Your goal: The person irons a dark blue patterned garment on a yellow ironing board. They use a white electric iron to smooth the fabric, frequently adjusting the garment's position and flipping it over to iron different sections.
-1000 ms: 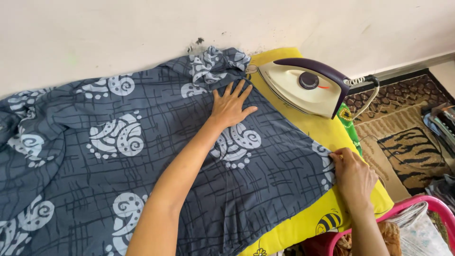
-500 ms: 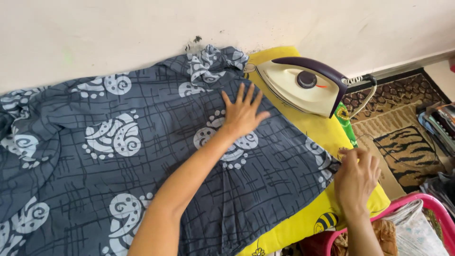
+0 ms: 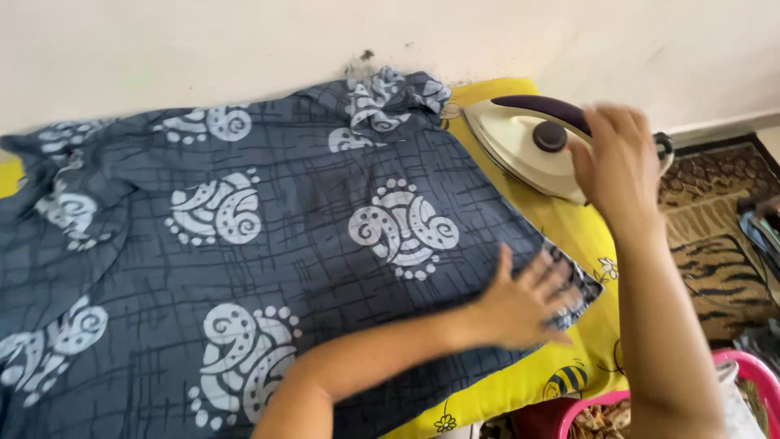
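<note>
— Fabric [image 3: 268, 244], the grey-blue printed one, lies spread over the yellow pad [image 3: 569, 244] against the wall. What's different from a second ago?

— Both my hands have swapped jobs. My left hand [image 3: 520, 305] was flat near the middle of the cloth; now it lies open, fingers spread, on the near right corner, pressing it down and gripping nothing. It's blurred, so I judge it's mid-sweep.

— And the other?

— My right hand [image 3: 621, 162] has left the pad's edge and is at the iron [image 3: 536, 146], which stands just beyond the cloth's far right edge. Its fingers curl over the dark handle; whether they've fully closed, I can't tell.

— Meaning?

— Smoothing looks finished; I'd say pressing comes next.
</note>
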